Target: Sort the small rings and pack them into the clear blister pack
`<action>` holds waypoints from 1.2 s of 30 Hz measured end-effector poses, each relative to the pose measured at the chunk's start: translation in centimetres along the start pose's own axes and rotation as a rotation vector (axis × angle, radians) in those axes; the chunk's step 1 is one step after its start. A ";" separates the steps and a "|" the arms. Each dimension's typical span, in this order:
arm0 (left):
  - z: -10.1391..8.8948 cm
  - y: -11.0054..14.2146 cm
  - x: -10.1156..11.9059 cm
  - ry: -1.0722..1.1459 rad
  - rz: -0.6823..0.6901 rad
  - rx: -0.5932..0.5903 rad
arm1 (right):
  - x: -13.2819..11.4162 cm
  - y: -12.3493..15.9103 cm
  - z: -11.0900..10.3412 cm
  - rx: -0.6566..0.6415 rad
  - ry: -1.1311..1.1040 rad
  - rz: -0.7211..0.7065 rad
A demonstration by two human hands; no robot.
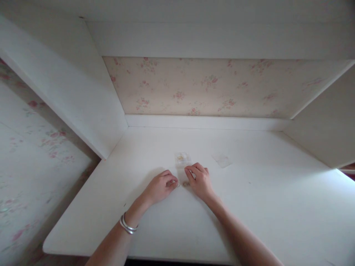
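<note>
My left hand is closed, thumb and forefinger pinched at a small, pale ring-shaped piece low over the white desk. Just to the right, my right hand has its thumb and fingertips pressed together; whatever is between them is too small to make out. Below its fingertips lie small brownish ring-shaped pieces, partly covered by the hand. Beyond both hands rests a small clear plastic bag with tiny gold-coloured things inside. A second clear bag, apparently flat, lies farther right.
The white desk is enclosed by a side panel on the left, another panel on the right and an overhanging shelf. Flowered wallpaper covers the back. Silver bangles circle my left wrist.
</note>
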State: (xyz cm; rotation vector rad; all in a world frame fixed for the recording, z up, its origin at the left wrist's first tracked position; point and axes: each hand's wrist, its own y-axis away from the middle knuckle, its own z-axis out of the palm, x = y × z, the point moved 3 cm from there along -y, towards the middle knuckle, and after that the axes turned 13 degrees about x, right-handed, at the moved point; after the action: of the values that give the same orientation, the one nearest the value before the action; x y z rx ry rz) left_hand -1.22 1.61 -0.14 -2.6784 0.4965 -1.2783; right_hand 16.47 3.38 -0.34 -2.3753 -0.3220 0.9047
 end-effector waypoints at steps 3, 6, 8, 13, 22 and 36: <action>0.1 0.4 0.4 -0.098 0.044 -0.051 | 0.5 -1.8 0.4 0.008 0.027 -0.019; 0.2 0.8 0.8 -0.187 0.067 -0.090 | 0.5 -3.7 0.9 0.007 0.064 -0.041; 0.2 0.9 0.9 -0.222 0.075 -0.104 | 0.5 -4.7 1.4 0.006 0.086 -0.051; 0.2 1.0 1.0 -0.262 0.082 -0.104 | 1.3 -5.9 3.1 -0.043 0.157 -0.068; 0.6 0.8 0.6 -0.319 0.101 -0.069 | 4.2 -3.3 1.2 0.071 0.022 0.081; 0.0 -1.1 -0.5 0.050 -0.074 0.034 | 4.0 -0.4 -0.5 -0.114 0.128 -0.015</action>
State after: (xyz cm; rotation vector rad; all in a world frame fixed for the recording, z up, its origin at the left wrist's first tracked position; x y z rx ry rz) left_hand -1.24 2.82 -0.27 -2.6664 0.3809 -1.3636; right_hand 19.77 5.12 -1.88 -2.5184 -0.3491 0.7408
